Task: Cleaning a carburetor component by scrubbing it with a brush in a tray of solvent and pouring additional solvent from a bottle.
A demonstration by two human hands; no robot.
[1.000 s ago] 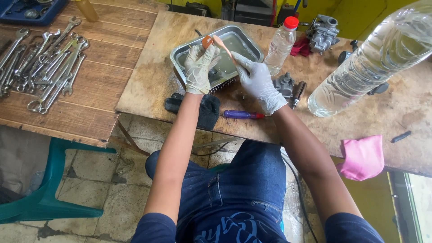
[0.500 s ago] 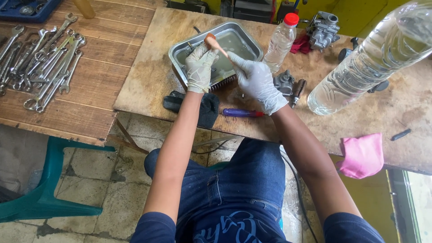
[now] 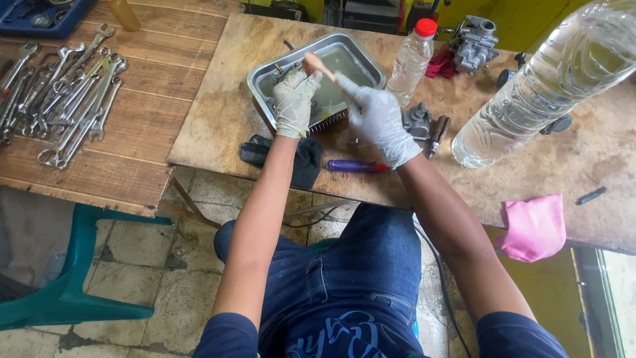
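Both gloved hands work over the metal tray [image 3: 265, 76] at the table's far edge.

Our left hand [image 3: 293, 99] closes its grip on a small part we cannot make out; our right hand [image 3: 377, 116] pinches an orange-handled brush [image 3: 317, 64]. Wrenches [image 3: 63, 86] crowd the left table; tiled floor [image 3: 165, 278] lies below.

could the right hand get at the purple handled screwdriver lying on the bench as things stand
Probably yes, once free. The purple-handled screwdriver lies bare on the plywood bench top, just below the white-gloved right hand, nothing over it. That hand is busy holding an orange-handled brush at the metal tray.
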